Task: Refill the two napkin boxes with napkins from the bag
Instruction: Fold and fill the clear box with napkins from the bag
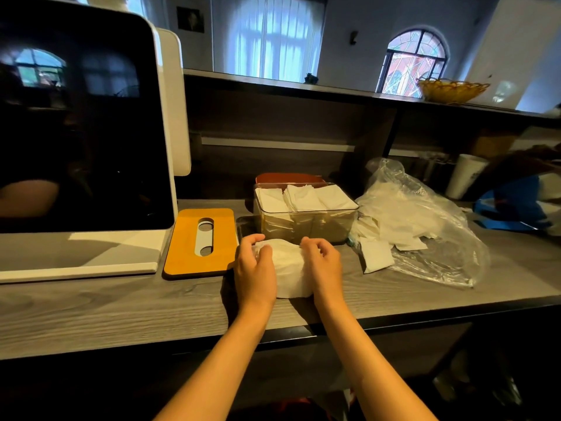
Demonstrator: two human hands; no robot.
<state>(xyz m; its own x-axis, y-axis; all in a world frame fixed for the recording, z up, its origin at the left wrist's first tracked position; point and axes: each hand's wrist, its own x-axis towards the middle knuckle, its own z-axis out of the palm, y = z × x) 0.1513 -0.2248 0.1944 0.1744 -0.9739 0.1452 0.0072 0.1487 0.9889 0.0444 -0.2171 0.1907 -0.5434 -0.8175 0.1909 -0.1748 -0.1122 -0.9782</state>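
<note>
A stack of white napkins (290,270) lies on the wooden counter, held from both sides. My left hand (255,268) grips its left end and my right hand (323,265) grips its right end, fingers curled over the top. Just behind stands a clear napkin box (305,226) holding napkins up to its rim. A second, orange-rimmed box (288,178) shows partly behind it. To the right lies the clear plastic bag (425,226) with loose napkins spilling out. An orange lid (202,243) with a slot lies flat to the left.
A large black screen on a white stand (82,132) fills the left side. A blue item (516,208) and a white paper cup (464,176) sit at the far right. A yellow basket (452,89) stands on the upper ledge.
</note>
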